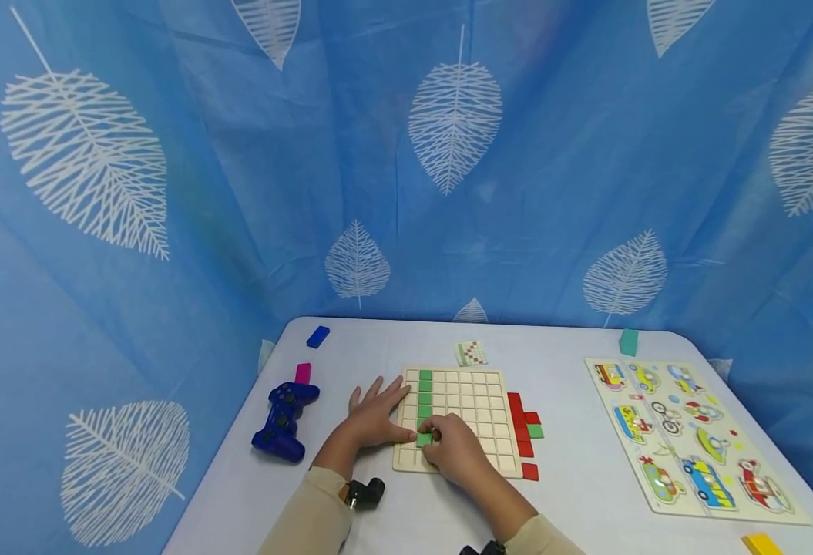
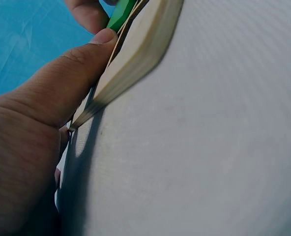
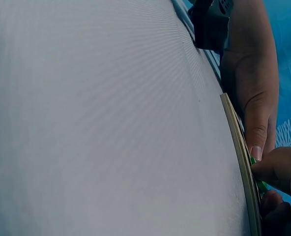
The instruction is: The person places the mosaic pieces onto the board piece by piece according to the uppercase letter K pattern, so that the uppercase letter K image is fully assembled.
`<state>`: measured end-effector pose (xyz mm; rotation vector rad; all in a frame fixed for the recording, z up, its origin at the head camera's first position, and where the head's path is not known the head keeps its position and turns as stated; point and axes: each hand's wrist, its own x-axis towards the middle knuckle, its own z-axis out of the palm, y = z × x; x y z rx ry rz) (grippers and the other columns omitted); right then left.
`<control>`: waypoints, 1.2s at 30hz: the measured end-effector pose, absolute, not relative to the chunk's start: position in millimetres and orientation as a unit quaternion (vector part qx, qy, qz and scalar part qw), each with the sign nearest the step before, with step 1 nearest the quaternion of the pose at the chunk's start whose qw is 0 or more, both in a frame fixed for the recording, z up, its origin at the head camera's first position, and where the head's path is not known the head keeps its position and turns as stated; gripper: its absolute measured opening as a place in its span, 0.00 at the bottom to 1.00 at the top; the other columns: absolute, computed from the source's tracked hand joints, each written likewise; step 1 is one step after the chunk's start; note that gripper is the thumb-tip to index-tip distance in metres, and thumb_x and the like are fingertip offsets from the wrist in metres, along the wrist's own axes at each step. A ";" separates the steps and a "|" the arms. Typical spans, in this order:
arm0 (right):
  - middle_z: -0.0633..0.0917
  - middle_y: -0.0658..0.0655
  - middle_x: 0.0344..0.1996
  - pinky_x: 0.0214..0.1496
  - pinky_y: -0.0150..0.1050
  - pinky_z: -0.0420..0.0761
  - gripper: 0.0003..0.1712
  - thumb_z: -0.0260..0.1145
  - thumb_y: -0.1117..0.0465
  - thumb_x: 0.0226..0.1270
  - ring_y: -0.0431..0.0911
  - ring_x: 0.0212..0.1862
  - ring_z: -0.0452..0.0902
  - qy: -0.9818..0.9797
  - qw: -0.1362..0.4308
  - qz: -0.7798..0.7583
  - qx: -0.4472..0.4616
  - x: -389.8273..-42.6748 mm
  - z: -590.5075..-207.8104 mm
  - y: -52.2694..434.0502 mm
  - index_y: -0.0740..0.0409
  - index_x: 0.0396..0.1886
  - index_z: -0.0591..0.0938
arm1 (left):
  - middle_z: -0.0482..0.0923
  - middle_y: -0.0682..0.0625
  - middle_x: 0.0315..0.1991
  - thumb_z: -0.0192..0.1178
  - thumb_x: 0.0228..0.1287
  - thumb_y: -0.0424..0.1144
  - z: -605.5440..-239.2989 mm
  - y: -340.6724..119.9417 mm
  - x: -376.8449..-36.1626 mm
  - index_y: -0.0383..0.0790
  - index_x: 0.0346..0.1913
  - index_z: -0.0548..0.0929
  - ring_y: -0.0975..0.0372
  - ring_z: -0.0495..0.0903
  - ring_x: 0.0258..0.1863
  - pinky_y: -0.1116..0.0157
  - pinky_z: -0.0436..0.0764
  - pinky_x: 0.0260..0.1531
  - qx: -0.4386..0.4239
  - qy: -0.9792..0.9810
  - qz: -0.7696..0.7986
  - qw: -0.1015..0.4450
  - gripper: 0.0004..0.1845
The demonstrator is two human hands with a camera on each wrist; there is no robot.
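A pale wooden grid board (image 1: pixel 472 401) lies on the white table, with a column of green tiles (image 1: pixel 424 393) in its second column from the left. My left hand (image 1: pixel 377 415) rests flat on the board's left edge, fingers spread, thumb against the board edge (image 2: pixel 135 54). My right hand (image 1: pixel 451 445) pinches a green tile (image 1: pixel 423 439) at the lower end of that column; the green tile (image 2: pixel 120 15) shows beside the thumb in the left wrist view. In the right wrist view the green tile (image 3: pixel 259 184) sits under my fingertips on the board (image 3: pixel 240 162).
Red tiles (image 1: pixel 520 432) and one green tile (image 1: pixel 535 431) lie along the board's right side. A blue game controller (image 1: pixel 283 420), pink block (image 1: pixel 303 373) and blue block (image 1: pixel 318 336) sit left. A pattern card (image 1: pixel 472 353), a vehicle puzzle (image 1: pixel 690 435), a teal block (image 1: pixel 629 341) and a yellow block (image 1: pixel 762 544) lie elsewhere.
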<state>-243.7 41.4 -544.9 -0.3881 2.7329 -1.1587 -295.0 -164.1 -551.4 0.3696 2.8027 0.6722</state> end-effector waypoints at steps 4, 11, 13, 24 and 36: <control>0.76 0.50 0.31 0.32 0.35 0.70 0.14 0.73 0.67 0.57 0.42 0.34 0.70 0.908 0.072 -0.390 -0.138 -242.6 -545.0 42.5 0.51 0.44 0.87 | 0.51 0.55 0.86 0.74 0.52 0.70 -551.2 -164.2 -294.7 0.55 0.82 0.65 0.45 0.41 0.86 0.32 0.34 0.77 0.125 0.959 0.227 0.119 0.56; 0.77 0.47 0.31 0.34 0.35 0.71 0.12 0.73 0.66 0.59 0.41 0.34 0.71 0.908 0.064 -0.389 -0.142 -242.5 -546.7 42.2 0.51 0.43 0.88 | 0.51 0.55 0.86 0.73 0.51 0.72 -553.5 -166.5 -295.8 0.56 0.82 0.64 0.46 0.41 0.86 0.32 0.34 0.77 0.126 0.959 0.225 0.119 0.56; 0.78 0.47 0.31 0.35 0.36 0.71 0.12 0.73 0.66 0.59 0.42 0.34 0.71 0.908 0.066 -0.390 -0.141 -242.4 -547.3 41.8 0.50 0.42 0.88 | 0.52 0.54 0.85 0.74 0.51 0.71 -554.2 -166.7 -295.3 0.55 0.82 0.65 0.45 0.41 0.85 0.32 0.34 0.77 0.126 0.958 0.230 0.117 0.56; 0.80 0.47 0.34 0.39 0.38 0.74 0.11 0.73 0.67 0.59 0.42 0.37 0.73 0.907 0.066 -0.392 -0.140 -241.1 -547.8 42.9 0.51 0.42 0.90 | 0.53 0.53 0.85 0.75 0.50 0.70 -555.2 -165.5 -292.7 0.54 0.81 0.66 0.44 0.42 0.85 0.31 0.35 0.76 0.126 0.957 0.234 0.114 0.56; 0.79 0.47 0.32 0.37 0.35 0.73 0.11 0.74 0.66 0.60 0.41 0.36 0.72 0.903 0.069 -0.393 -0.157 -243.0 -545.2 47.6 0.52 0.43 0.89 | 0.52 0.54 0.85 0.74 0.50 0.71 -554.8 -164.6 -296.5 0.55 0.81 0.65 0.45 0.42 0.85 0.32 0.34 0.77 0.127 0.959 0.227 0.113 0.57</control>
